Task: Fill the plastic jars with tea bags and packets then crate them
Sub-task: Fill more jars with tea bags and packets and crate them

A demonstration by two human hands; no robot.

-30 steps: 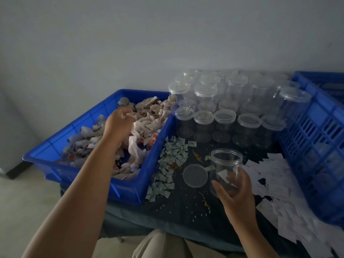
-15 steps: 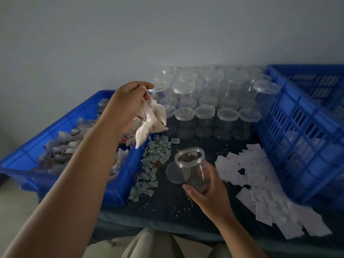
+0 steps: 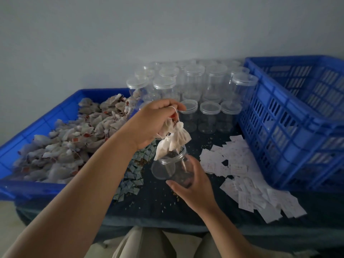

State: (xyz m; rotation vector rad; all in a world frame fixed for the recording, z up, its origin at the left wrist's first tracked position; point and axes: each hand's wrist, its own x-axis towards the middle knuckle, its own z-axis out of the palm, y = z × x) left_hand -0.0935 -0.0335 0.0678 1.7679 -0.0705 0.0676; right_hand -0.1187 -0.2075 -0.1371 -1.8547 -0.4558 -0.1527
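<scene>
The left hand (image 3: 158,123) pinches a bunch of tea bags (image 3: 176,141) by their strings, tips at the mouth of the open jar (image 3: 167,165), which the right hand (image 3: 194,185) grips, tilted, above the worktop (image 3: 158,203). Best to feed the lowest bags past the rim before letting go.

Left hand (image 3: 156,123) dangles tea bags (image 3: 175,140) over, perhaps touching, right-hand-held (image 3: 193,185) jar (image 3: 167,164)

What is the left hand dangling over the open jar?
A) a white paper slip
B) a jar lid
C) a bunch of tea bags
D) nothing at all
C: the left hand grips a bunch of tea bags that hangs at the mouth of the open jar, which the right hand holds tilted.
</scene>
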